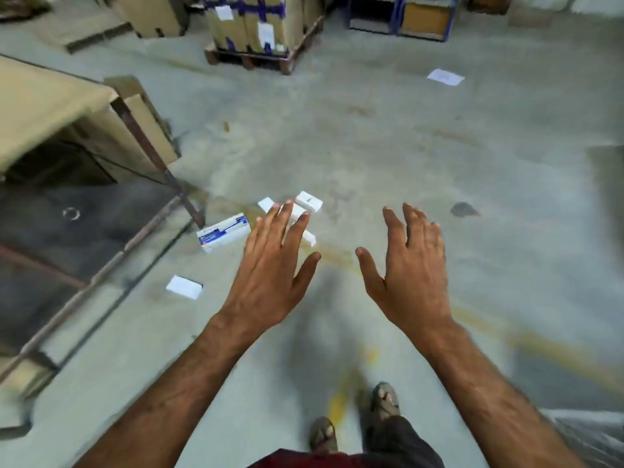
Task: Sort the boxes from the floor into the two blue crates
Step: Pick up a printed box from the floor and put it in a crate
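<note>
Several small boxes lie on the concrete floor ahead of me. A white and blue box [223, 232] rests near the leg of a metal frame. A cluster of white boxes [309, 201] is partly hidden behind my left hand [273, 261]. One flat white box [184, 287] lies apart, nearer to me on the left. Both hands are stretched out in the air with fingers spread and hold nothing. My right hand [410, 265] hovers to the right of the cluster. No blue crate is in view.
A metal-framed table [148, 153] with a cardboard top stands at the left, a dark shelf beneath it. A pallet of taped cartons [256, 28] and blue shelving [401, 18] stand at the back. A sheet of paper [445, 77] lies far right. My feet [354, 417] are below.
</note>
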The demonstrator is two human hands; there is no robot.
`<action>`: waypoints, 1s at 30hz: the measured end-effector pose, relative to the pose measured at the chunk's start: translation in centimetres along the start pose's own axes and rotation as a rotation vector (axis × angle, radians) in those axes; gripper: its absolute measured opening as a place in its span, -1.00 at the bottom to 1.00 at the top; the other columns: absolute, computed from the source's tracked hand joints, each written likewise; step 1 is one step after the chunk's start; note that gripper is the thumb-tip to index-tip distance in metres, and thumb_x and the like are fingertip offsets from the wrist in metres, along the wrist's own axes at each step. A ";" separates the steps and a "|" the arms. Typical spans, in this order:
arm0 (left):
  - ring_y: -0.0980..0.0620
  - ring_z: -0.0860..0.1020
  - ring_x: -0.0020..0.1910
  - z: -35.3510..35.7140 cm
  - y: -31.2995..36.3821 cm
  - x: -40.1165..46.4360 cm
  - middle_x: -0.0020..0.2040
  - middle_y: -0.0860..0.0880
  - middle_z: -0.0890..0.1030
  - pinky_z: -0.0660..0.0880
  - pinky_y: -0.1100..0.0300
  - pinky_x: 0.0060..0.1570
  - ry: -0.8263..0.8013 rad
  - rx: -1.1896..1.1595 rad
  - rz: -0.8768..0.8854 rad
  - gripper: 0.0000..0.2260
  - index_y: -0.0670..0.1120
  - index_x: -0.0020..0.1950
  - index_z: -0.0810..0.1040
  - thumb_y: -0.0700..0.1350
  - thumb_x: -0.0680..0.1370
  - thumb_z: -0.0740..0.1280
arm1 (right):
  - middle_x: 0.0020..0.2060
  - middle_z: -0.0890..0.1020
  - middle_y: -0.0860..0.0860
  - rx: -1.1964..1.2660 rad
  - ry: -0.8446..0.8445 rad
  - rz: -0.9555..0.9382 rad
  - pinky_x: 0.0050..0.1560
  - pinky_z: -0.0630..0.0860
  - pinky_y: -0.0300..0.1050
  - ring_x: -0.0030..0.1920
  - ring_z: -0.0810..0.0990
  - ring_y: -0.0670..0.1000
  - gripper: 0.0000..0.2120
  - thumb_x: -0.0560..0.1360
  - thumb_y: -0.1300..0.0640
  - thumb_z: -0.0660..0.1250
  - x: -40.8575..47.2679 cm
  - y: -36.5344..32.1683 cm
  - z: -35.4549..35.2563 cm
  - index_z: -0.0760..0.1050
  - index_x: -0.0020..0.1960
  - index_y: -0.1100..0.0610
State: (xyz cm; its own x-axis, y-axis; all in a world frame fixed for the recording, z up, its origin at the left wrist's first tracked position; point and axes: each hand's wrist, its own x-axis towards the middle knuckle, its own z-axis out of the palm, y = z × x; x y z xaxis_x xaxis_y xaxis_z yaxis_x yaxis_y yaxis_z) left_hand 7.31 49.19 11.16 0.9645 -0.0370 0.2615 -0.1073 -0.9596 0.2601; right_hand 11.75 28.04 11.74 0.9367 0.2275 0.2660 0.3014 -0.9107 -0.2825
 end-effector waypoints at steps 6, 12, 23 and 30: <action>-0.20 0.13 0.63 0.2 -9.4 -0.8 0.63 -0.21 0.20 0.10 -0.13 0.59 -0.007 0.040 -0.236 -0.44 -0.15 0.59 0.29 0.11 0.68 0.22 | 0.51 0.33 0.31 0.040 -0.139 -0.213 0.55 0.15 0.29 0.53 0.28 0.32 -0.35 0.61 -0.14 0.26 5.7 -7.4 6.9 0.32 0.55 0.25; -0.24 0.12 0.63 1.7 -17.8 1.2 0.64 -0.22 0.15 0.10 -0.17 0.58 -0.048 0.081 -0.430 -0.43 -0.17 0.61 0.26 0.10 0.67 0.22 | 0.55 0.29 0.26 0.047 -0.264 -0.360 0.57 0.10 0.23 0.55 0.24 0.28 -0.35 0.62 -0.19 0.19 13.6 -13.5 15.2 0.31 0.56 0.22; -0.25 0.14 0.62 5.1 -29.9 9.4 0.64 -0.25 0.16 0.08 -0.16 0.59 -0.144 0.094 -0.609 -0.41 -0.18 0.61 0.26 0.11 0.67 0.23 | 0.60 0.18 0.21 0.032 -0.474 -0.521 0.58 0.06 0.18 0.60 0.13 0.22 -0.31 0.64 -0.22 0.14 28.0 -20.1 26.7 0.18 0.62 0.16; -0.26 0.12 0.63 10.1 -38.6 14.7 0.63 -0.27 0.16 0.10 -0.20 0.58 -0.221 0.069 -0.624 -0.38 -0.20 0.61 0.24 0.11 0.66 0.26 | 0.60 0.16 0.19 -0.016 -0.573 -0.516 0.58 0.03 0.17 0.60 0.11 0.20 -0.32 0.66 -0.22 0.09 34.6 -22.7 35.0 0.14 0.63 0.16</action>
State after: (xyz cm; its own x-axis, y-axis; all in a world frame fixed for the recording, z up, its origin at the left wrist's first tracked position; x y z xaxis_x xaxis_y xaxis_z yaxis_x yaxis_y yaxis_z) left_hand 28.10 82.84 -4.44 0.8685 0.4817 -0.1171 0.4954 -0.8350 0.2394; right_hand 43.53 68.68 -4.88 0.6256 0.7637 -0.1593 0.7265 -0.6447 -0.2378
